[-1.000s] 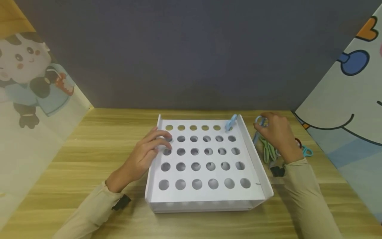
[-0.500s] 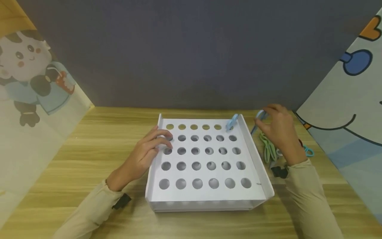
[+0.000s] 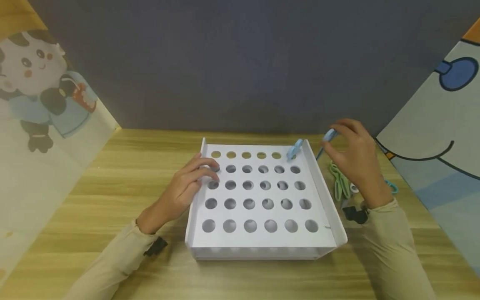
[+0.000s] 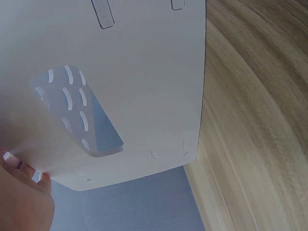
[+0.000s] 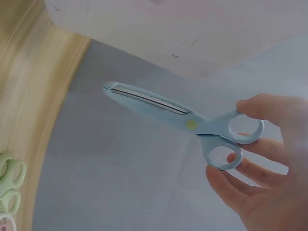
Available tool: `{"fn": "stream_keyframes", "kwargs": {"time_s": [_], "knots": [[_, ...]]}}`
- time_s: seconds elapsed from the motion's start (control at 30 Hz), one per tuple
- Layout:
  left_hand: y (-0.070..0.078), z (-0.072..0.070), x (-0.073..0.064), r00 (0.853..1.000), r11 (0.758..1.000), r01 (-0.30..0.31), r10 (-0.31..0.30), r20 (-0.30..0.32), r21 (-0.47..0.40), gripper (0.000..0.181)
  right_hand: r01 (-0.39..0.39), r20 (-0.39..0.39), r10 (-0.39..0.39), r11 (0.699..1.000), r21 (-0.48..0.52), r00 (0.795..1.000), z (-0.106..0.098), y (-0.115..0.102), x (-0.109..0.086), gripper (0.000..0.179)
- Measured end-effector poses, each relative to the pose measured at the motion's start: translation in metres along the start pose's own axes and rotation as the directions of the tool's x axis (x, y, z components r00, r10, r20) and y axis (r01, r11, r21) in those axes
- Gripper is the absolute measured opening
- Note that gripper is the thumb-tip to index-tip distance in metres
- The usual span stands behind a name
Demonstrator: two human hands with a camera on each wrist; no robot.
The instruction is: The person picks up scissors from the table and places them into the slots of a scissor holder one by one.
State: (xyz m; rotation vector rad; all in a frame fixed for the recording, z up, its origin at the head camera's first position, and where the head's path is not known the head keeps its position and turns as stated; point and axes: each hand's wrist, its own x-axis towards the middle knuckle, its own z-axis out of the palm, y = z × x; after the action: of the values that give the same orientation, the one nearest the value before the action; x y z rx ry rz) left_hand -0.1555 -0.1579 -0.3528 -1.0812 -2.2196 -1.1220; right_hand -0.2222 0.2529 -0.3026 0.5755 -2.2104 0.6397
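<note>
A white rack [image 3: 258,239] with rows of round holes stands on the table. My left hand [image 3: 180,191] grips its left side wall, fingers bent over the top edge onto the perforated panel. Just beyond the right wall, my right hand [image 3: 354,160] holds light blue scissors [image 3: 330,135] by the handle loops, blades slanting down to the left. In the right wrist view these scissors [image 5: 163,110] have their blades closed together, and the thumb and fingers pinch the loops. Another light blue pair of scissors [image 3: 295,148] stands in the back-right hole, handles up.
Green scissors [image 3: 338,183] lie right of the rack, beside a white handle loop [image 3: 353,188]. A turquoise loop [image 3: 391,186] shows past my right wrist. A dark grey panel [image 3: 240,71] rises behind the wooden table [image 3: 150,158], with printed side walls left and right.
My right hand has raised the light blue scissors off the table beside the green ones. My left hand keeps its place on the rack. The head view has tilted slightly.
</note>
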Motion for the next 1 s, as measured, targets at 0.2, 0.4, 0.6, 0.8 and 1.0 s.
{"fn": "stream_keyframes", "kwargs": {"time_s": [0.2, 0.4, 0.6, 0.8, 1.0], "knots": [[-0.001, 0.000, 0.000, 1.000, 1.000, 0.004, -0.004, -0.005, -0.016, 0.037, 0.026, -0.067, -0.024, 0.999, 0.030, 0.997, -0.007, -0.012, 0.003, 0.034], [0.000, 0.000, -0.001, 1.000, 1.000, 0.013, -0.013, -0.002, -0.014, 0.038, 0.044, -0.106, -0.041, 0.999, 0.023, 0.993, -0.018, -0.024, 0.004, 0.030], [0.001, 0.000, 0.001, 1.000, 1.000, 0.018, -0.018, 0.001, -0.001, 0.038, 0.059, -0.197, -0.046, 0.996, 0.060, 0.979, -0.025, -0.034, 0.009, 0.031], [0.001, 0.001, 0.001, 1.000, 1.000, 0.004, -0.004, -0.010, -0.015, 0.037, 0.106, -0.275, -0.081, 0.991, 0.078, 0.958, -0.030, -0.051, 0.021, 0.044], [-0.001, 0.004, -0.002, 1.000, 1.000, 0.005, -0.005, -0.020, -0.025, 0.036, 0.171, -0.264, -0.132, 0.977, 0.130, 0.956, -0.031, -0.073, 0.035, 0.034]]}}
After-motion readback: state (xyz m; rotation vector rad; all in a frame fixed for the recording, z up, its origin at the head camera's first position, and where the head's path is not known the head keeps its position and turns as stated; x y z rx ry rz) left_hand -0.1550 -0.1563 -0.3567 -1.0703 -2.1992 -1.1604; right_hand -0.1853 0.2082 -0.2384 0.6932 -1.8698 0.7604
